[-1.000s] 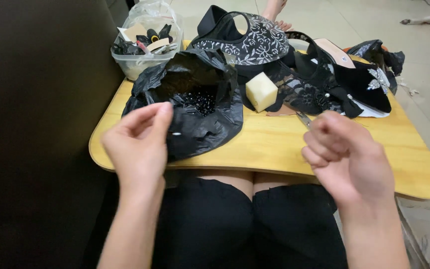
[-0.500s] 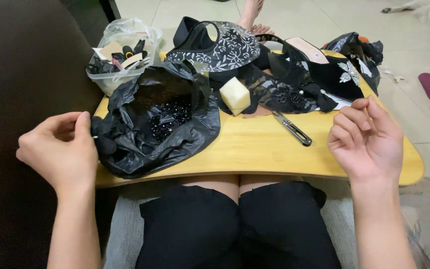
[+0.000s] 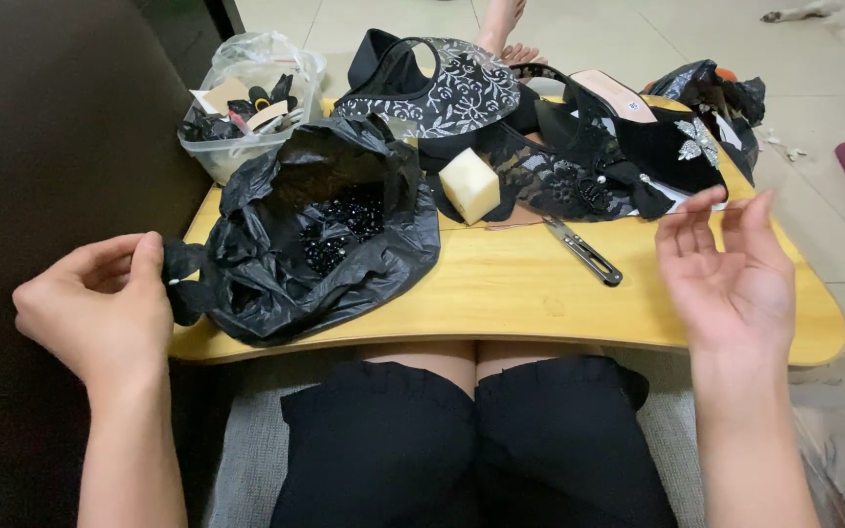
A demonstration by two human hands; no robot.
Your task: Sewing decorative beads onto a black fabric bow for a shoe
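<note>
My left hand (image 3: 100, 308) is off the left edge of the yellow lap table (image 3: 501, 288), thumb and fingers pinched on the edge of a crumpled black plastic bag (image 3: 276, 284). The bag lies open on the table with small black beads (image 3: 339, 225) inside. My right hand (image 3: 731, 274) hovers over the table's right end, palm up and fingers spread, holding nothing I can make out. A small metal clipper (image 3: 584, 251) lies on the table left of that hand. A cream foam block (image 3: 469, 183) stands behind it.
At the table's back lie black lace fabric (image 3: 550, 181), a black shoe with a silver ornament (image 3: 667, 137), a white-patterned black shoe (image 3: 442, 93) and another black bag (image 3: 711, 88). A clear tub of trimmings (image 3: 246, 98) stands back left. Someone's foot (image 3: 506, 34) shows beyond.
My left hand has moved out past the table's left edge, drawing the black bag's edge with it. My right hand has drawn to the right and opened, off the clipper.
</note>
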